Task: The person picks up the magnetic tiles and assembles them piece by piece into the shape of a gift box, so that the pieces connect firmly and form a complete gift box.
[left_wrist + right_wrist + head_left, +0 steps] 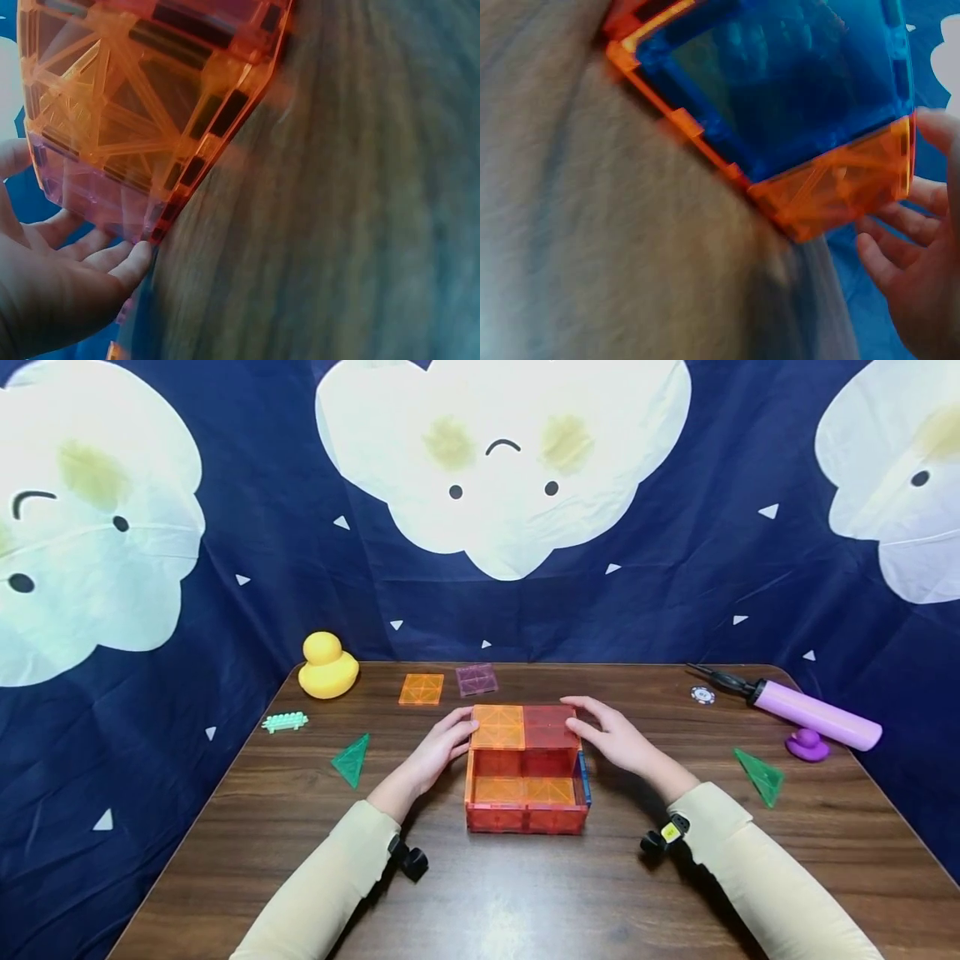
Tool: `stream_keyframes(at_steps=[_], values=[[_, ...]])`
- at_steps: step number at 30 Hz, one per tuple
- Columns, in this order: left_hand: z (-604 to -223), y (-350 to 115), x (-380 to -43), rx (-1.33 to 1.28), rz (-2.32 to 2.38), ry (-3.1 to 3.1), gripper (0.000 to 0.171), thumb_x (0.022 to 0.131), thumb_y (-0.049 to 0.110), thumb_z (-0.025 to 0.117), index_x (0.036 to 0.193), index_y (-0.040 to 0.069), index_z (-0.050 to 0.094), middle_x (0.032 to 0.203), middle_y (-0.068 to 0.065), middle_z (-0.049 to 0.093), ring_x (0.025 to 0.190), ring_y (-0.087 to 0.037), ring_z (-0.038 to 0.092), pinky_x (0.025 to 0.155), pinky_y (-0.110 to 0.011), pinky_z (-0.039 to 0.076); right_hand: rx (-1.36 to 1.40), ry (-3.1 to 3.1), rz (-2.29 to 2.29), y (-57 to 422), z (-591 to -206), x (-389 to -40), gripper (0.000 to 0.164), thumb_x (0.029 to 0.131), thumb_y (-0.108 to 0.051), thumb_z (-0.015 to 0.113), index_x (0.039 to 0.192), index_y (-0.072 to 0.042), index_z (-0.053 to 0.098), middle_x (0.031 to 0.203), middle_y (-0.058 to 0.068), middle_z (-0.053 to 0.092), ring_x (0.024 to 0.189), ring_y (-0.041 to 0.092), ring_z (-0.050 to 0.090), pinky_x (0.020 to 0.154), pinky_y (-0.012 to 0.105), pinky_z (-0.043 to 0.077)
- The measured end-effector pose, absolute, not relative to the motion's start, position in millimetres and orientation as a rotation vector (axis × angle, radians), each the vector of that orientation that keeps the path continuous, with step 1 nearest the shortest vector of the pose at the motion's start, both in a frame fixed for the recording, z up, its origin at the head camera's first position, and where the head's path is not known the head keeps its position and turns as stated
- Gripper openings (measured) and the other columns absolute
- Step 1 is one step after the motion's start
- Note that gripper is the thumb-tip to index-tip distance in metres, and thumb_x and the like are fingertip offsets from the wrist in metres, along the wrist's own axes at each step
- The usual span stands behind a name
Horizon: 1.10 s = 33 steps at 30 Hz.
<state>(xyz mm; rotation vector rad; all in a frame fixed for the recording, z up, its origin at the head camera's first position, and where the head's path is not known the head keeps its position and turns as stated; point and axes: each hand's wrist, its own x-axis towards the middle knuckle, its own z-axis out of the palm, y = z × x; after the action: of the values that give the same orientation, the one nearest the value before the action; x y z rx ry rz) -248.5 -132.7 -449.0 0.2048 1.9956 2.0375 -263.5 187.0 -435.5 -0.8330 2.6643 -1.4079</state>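
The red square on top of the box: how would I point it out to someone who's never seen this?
On the brown table, find the see-through box between the left hand and the right hand. Flat over its back half lies the red tile, on the right hand's side. Its deep red sets it apart from the orange tile beside it, nearer the left hand.

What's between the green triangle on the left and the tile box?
The left hand, its fingers touching the tile box, lies between it and the green triangle; the head view shows this.
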Motion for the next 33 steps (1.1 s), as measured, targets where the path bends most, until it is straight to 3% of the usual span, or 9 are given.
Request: stream_keyframes(at_steps=[4,7,13,18,25,29,33], values=[[-448.8,-140.0,-242.9,0.171,2.005,2.071,0.058,0.103,0.024,0.055,0.151,-0.003,0.037,0.154,-0.023,0.039,0.138,-0.035,0.044,0.112,-0.048,0.039,-0.736,2.532,-1.508,195.3,-447.7,-259.8,0.044,0.108,-0.021,0.053,0.145,0.002,0.051,0.141,0.022,0.056,0.13,0.034,0.053,0.108,0.051,0.042],[-448.7,-144.4,-237.9,0.151,1.99,2.115,0.054,0.103,0.023,0.056,0.148,-0.003,0.042,0.145,-0.021,0.047,0.131,-0.031,0.049,0.11,-0.048,0.042,-0.759,2.267,-1.595,203.6,-452.5,-252.3,0.052,0.107,-0.019,0.053,0.153,0.002,0.04,0.151,0.024,0.046,0.136,0.038,0.047,0.107,0.039,0.045],[-448.6,-150.5,-226.3,0.113,1.985,2.167,0.049,0.102,0.022,0.057,0.143,-0.002,0.046,0.137,-0.02,0.052,0.123,-0.026,0.052,0.108,-0.049,0.043,-0.96,1.932,-1.544,213.2,-461.5,-232.2,0.093,0.096,-0.027,0.072,0.164,-0.008,0.012,0.165,0.022,0.02,0.149,0.044,0.023,0.114,0.027,0.034],[-447.4,-153.7,-213.2,0.093,1.975,2.191,0.051,0.102,0.026,0.058,0.144,-0.001,0.045,0.141,-0.021,0.05,0.128,-0.031,0.051,0.109,-0.052,0.042,-1.069,2.056,-1.425,209.9,-465.6,-225.5,0.107,0.087,-0.026,0.084,0.166,-0.02,0.011,0.165,0.014,0.026,0.148,0.038,0.027,0.116,0.026,0.029],[-443.3,-171.6,-191.6,0.039,1.86,2.298,0.033,0.104,0.025,0.059,0.126,0.003,0.052,0.122,-0.014,0.056,0.115,-0.027,0.055,0.106,-0.054,0.043,-1.07,2.035,-1.452,208.8,-463.3,-234.6,0.087,0.091,-0.01,0.078,0.161,-0.007,0.027,0.16,0.019,0.036,0.143,0.03,0.04,0.112,0.029,0.038],[-436.2,-179.5,-177.3,0.056,1.849,2.275,0.031,0.105,0.025,0.057,0.124,0.001,0.051,0.119,-0.013,0.06,0.113,-0.024,0.058,0.106,-0.053,0.045,-1.009,2.028,-1.478,212.8,-459.9,-243.1,0.077,0.092,-0.009,0.076,0.157,-0.003,0.036,0.154,0.022,0.044,0.135,0.015,0.05,0.106,0.026,0.043],[-430.7,-181.1,-163.8,0.083,1.813,2.276,0.032,0.104,0.025,0.059,0.123,0.0,0.052,0.117,-0.013,0.061,0.11,-0.023,0.06,0.101,-0.051,0.049,-0.949,2.055,-1.508,215.3,-459.5,-253.1,0.061,0.097,-0.008,0.07,0.152,0.0,0.044,0.145,0.023,0.054,0.127,0.013,0.058,0.1,0.028,0.049]])
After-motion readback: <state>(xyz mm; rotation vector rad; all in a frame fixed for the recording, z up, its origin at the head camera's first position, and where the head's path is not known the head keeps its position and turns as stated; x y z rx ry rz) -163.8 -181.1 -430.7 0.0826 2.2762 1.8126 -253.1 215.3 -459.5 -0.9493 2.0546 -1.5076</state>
